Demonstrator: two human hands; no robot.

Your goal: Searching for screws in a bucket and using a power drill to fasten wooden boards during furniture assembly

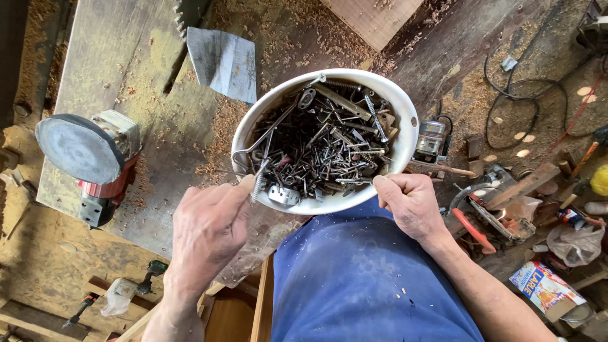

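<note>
We hold the white bowl point(405, 136) of mixed screws & hardware vs. our blue shirt, over the dusty counter point(120, 63). Right hand point(411, 202) grip clamped on bowl rim; left hand point(209, 231) pinches a screw point(258, 183) at the near edge. Disc sander point(88, 158) lies well left.

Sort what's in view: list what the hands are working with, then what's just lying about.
In hand:
left hand pinching a screw
right hand holding the white bowl
mixed screws and nails

Lying about:
disc sander
metal sheet
black cable
wood shavings
</note>
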